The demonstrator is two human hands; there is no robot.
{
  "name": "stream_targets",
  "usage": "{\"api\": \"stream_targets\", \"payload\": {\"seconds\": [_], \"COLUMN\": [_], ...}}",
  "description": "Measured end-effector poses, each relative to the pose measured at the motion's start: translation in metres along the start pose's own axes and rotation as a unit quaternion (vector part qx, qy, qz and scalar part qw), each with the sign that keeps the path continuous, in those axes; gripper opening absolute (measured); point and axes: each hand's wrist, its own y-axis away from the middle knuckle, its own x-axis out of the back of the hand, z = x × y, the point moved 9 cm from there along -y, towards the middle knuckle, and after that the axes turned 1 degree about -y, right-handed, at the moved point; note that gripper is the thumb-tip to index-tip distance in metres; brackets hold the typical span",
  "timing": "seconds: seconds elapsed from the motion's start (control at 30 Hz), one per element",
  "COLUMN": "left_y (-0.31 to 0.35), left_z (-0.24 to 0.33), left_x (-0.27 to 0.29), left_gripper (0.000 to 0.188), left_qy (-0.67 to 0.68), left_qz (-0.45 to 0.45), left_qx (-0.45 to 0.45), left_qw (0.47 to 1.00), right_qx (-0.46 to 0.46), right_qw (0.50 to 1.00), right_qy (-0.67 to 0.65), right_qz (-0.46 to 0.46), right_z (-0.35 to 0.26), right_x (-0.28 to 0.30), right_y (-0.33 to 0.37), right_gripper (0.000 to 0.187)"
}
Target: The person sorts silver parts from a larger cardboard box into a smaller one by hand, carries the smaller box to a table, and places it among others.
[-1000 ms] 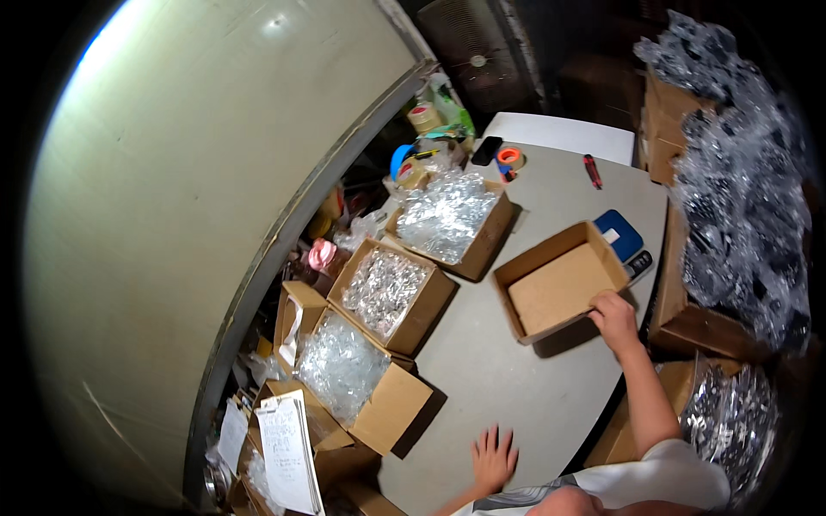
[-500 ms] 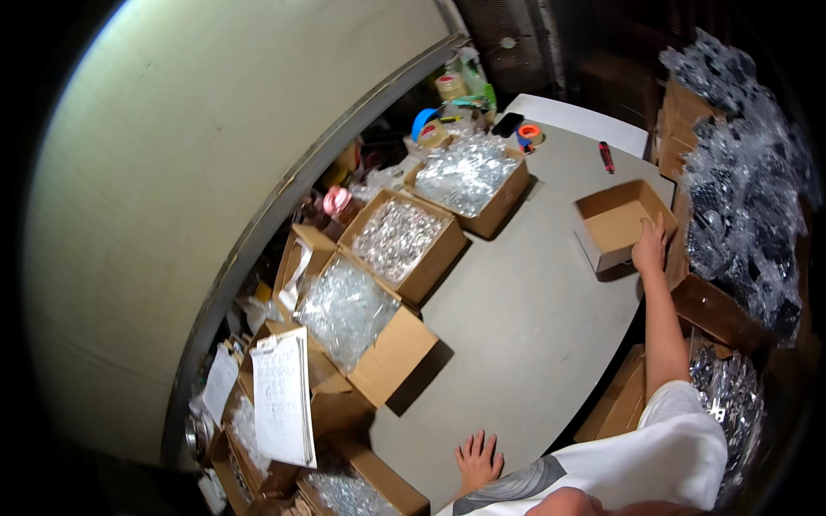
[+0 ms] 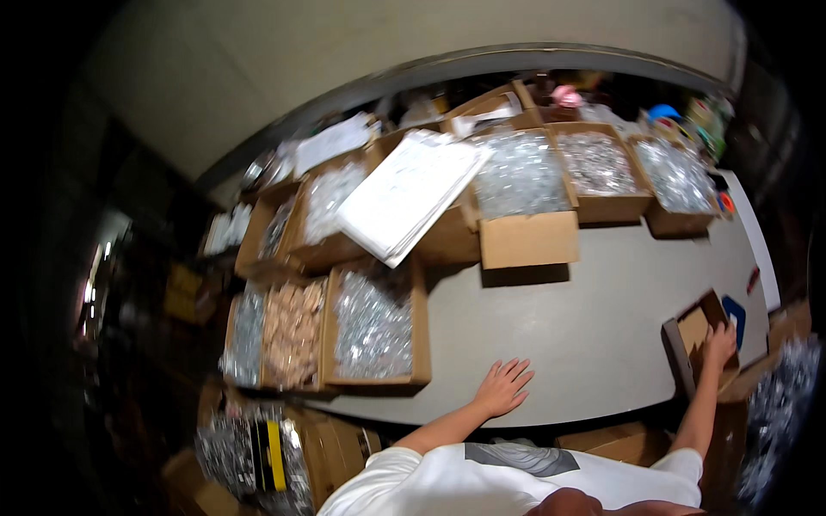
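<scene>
My left hand [image 3: 503,389] lies flat on the grey table [image 3: 551,322] near its front edge, fingers spread, holding nothing. At the right end of the table, my right hand [image 3: 721,342] grips the right wall of a small open-topped cardboard box [image 3: 679,357]. The box looks tilted, and a bare brown inside shows. Part of the fingers is hidden inside the wall. Just beyond that hand is a dark blue flat thing [image 3: 734,315], too blurred to name.
Boxes of clear-bagged parts [image 3: 520,176] line the table's back edge. Papers [image 3: 413,193] lie over some of them. More boxes hold bagged silvery pieces [image 3: 374,327] and tan pieces [image 3: 294,327] at left. A red cutter [image 3: 754,279] and an orange tape roll [image 3: 725,204] lie far right.
The view has swung left, bringing more boxes into sight. The small box now sits turned and tilted in my right hand's grip. My left hand stays flat on the table.
</scene>
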Motion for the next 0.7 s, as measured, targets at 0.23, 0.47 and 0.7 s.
{"api": "stream_targets", "payload": {"seconds": [0.23, 0.47, 0.7], "left_y": [0.105, 0.335, 0.681], "left_z": [0.005, -0.025, -0.049], "left_x": [-0.006, -0.051, -0.247], "left_gripper": [0.046, 0.036, 0.040], "left_qy": [0.042, 0.235, 0.178], "left_qz": [0.036, 0.031, -0.234], "left_qx": [0.081, 0.310, 0.443], "left_qw": [0.995, 0.921, 0.847], "right_qx": [0.221, 0.256, 0.110], "right_qw": [0.951, 0.959, 0.943], "right_qy": [-0.207, -0.112, -0.263], "right_qz": [0.067, 0.040, -0.170], "right_z": [-0.120, -0.201, -0.186], "right_x": [0.049, 0.132, 0.026], "right_y": [0.101, 0.229, 0.263], "right_gripper": [0.038, 0.051, 0.041]}}
